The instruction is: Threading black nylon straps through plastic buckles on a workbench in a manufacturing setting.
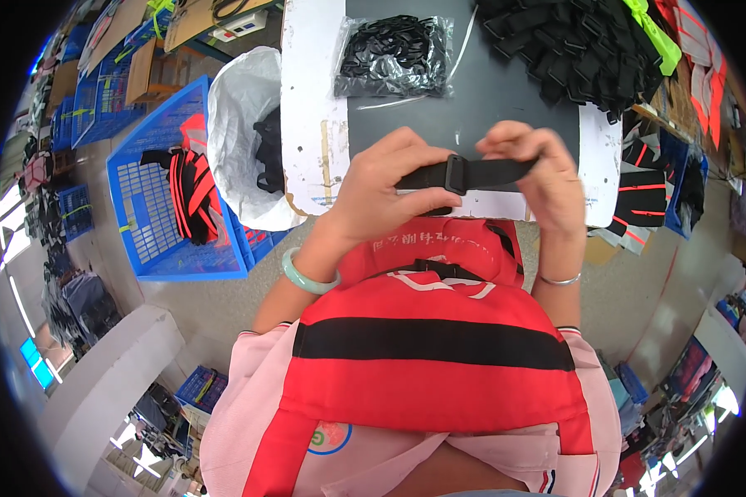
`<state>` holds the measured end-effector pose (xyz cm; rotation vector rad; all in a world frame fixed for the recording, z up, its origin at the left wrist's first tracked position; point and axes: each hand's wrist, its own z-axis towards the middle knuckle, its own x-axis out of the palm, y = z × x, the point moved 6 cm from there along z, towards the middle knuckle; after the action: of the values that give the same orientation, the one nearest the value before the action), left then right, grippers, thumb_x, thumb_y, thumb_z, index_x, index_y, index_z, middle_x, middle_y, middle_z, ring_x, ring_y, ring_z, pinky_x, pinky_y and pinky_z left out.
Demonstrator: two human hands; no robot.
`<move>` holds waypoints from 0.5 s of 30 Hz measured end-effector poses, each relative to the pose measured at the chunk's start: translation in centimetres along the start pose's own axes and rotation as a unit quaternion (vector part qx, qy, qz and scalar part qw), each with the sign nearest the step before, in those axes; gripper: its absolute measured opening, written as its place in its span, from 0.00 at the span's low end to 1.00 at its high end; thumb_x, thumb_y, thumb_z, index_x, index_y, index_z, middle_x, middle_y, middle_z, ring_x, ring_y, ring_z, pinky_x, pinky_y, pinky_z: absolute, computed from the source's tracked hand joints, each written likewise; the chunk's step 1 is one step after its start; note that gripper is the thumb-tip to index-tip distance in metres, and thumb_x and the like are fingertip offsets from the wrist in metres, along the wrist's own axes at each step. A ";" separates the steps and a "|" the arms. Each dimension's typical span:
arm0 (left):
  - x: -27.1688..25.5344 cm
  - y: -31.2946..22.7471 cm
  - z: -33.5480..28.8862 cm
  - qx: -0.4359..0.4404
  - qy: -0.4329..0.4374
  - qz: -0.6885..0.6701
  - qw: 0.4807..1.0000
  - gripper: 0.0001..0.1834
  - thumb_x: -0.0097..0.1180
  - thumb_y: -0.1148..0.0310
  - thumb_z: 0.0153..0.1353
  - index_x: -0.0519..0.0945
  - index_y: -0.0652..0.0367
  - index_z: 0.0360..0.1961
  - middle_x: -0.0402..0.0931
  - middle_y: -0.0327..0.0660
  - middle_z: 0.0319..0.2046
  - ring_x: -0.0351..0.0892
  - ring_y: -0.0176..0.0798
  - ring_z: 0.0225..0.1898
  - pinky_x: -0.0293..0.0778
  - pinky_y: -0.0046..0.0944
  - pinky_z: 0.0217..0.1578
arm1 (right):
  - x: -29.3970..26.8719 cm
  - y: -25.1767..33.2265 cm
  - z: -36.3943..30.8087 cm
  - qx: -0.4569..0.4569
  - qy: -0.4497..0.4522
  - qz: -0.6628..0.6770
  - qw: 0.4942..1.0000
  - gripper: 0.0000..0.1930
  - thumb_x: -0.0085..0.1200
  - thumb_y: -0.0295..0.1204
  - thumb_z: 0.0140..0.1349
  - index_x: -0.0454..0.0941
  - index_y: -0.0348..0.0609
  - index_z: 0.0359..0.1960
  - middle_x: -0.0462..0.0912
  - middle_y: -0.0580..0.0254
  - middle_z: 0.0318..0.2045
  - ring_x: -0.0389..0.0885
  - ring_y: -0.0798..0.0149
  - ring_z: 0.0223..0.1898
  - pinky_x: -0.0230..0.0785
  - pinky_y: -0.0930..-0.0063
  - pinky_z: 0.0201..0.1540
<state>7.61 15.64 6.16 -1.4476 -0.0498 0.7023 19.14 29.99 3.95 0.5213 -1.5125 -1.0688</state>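
Note:
Over the front edge of the table, my left hand pinches a black plastic buckle at its left side, thumb below and fingers above. Black webbing strap runs through the buckle and stretches to the right. My right hand grips the strap's right end between thumb and fingers; some of its fingers are blurred. A clear plastic bag of black buckles lies farther back on the table. At the back right sits a large pile of black straps, many with buckles on them.
The white-edged table has a dark grey top. Left of it stand a white sack with black pieces inside and a blue plastic crate holding red and black strips. Black and orange pieces lie right of the table.

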 end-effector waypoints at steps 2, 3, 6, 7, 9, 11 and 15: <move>-0.8 0.5 -0.4 -0.005 -0.023 -0.024 0.999 0.20 0.71 0.68 0.40 0.82 0.59 0.38 0.70 0.38 0.25 0.72 0.36 0.25 0.68 0.32 0.25 | -3.8 2.0 -0.7 -0.036 -0.021 0.132 0.990 0.12 0.43 0.36 0.68 0.67 0.43 0.47 0.75 0.41 0.47 0.71 0.48 0.55 0.58 0.53 0.60; -1.1 0.7 -0.6 0.000 -0.022 -0.011 1.000 0.21 0.71 0.69 0.40 0.82 0.59 0.39 0.70 0.38 0.25 0.72 0.35 0.25 0.68 0.32 0.25 | -6.1 3.5 -1.3 -0.077 -0.008 0.258 0.963 0.10 0.45 0.35 0.66 0.68 0.45 0.45 0.75 0.39 0.48 0.70 0.47 0.56 0.56 0.50 0.61; -1.4 1.0 -0.8 0.000 -0.019 -0.002 1.000 0.21 0.71 0.70 0.40 0.82 0.59 0.39 0.70 0.38 0.25 0.71 0.34 0.25 0.68 0.31 0.25 | -12.4 8.6 -3.6 -0.198 -0.189 0.382 0.883 0.05 0.46 0.26 0.62 0.72 0.47 0.39 0.65 0.68 0.22 0.66 0.67 0.29 0.63 0.67 0.45; -1.4 1.0 -0.9 -0.008 -0.020 -0.003 1.000 0.20 0.71 0.70 0.41 0.82 0.59 0.39 0.70 0.38 0.26 0.71 0.34 0.25 0.68 0.31 0.25 | -13.3 9.4 -4.0 -0.207 -0.238 0.355 0.880 0.04 0.45 0.27 0.64 0.73 0.46 0.35 0.64 0.70 0.21 0.61 0.72 0.24 0.60 0.76 0.32; -0.6 0.7 -0.5 -0.008 -0.009 0.000 1.000 0.20 0.70 0.70 0.41 0.82 0.59 0.39 0.71 0.38 0.26 0.73 0.34 0.26 0.70 0.31 0.26 | -11.2 9.4 -3.8 -0.168 -0.168 0.239 0.942 0.06 0.43 0.30 0.67 0.73 0.46 0.35 0.63 0.72 0.21 0.58 0.75 0.20 0.52 0.81 0.22; 0.1 0.4 -0.4 -0.015 -0.002 0.012 1.000 0.19 0.70 0.70 0.42 0.82 0.59 0.39 0.72 0.38 0.27 0.74 0.35 0.26 0.71 0.31 0.26 | -6.6 6.8 -2.3 -0.076 -0.311 -0.041 0.947 0.10 0.42 0.37 0.69 0.72 0.45 0.35 0.59 0.76 0.18 0.52 0.81 0.15 0.44 0.83 0.16; 0.2 -0.3 0.5 0.035 -0.029 0.046 0.998 0.19 0.70 0.68 0.41 0.81 0.59 0.37 0.75 0.40 0.28 0.78 0.40 0.28 0.74 0.35 0.28 | 2.4 0.8 0.2 0.051 -0.093 -0.383 0.918 0.10 0.54 0.30 0.61 0.72 0.41 0.24 0.70 0.72 0.18 0.61 0.77 0.17 0.53 0.80 0.19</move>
<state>7.68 16.19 6.41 -1.3695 -0.0032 0.8143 18.51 28.50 5.90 1.1751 -1.5639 -1.6768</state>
